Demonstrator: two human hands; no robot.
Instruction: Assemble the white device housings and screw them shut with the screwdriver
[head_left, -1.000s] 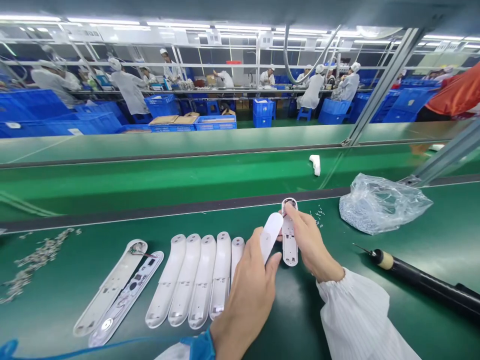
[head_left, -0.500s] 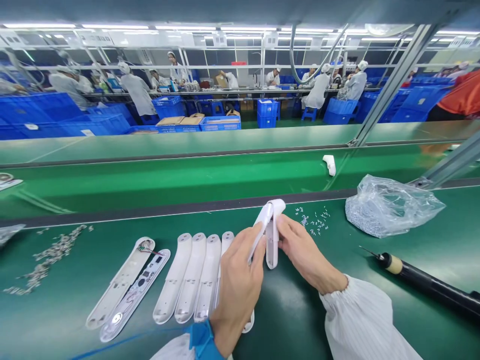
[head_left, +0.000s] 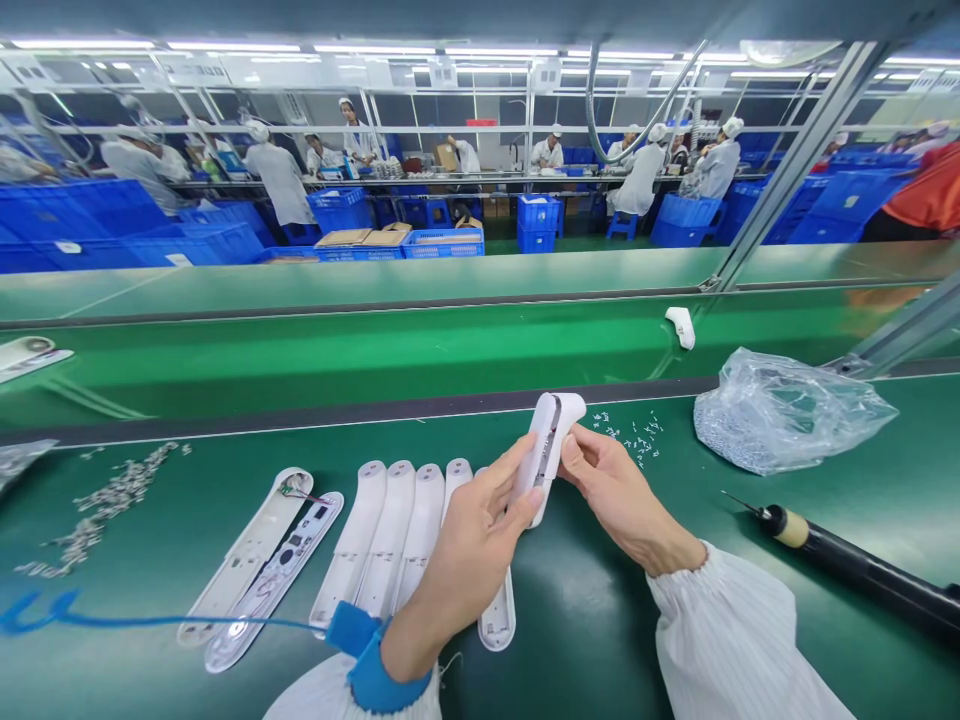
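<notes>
Housing [head_left: 556, 448], smooth white plastic, rounded ends

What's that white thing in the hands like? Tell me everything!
The white casing is smooth and looks like plastic. A gap runs between its two long halves, showing something dark inside. Its top end bends. It tilts above the green bench, held by the left hand and right hand.

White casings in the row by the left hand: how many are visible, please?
5. Four casings lie side by side, left of the fifth, whose lower end shows below the left hand. The hand covers parts; more may be hidden.
</notes>
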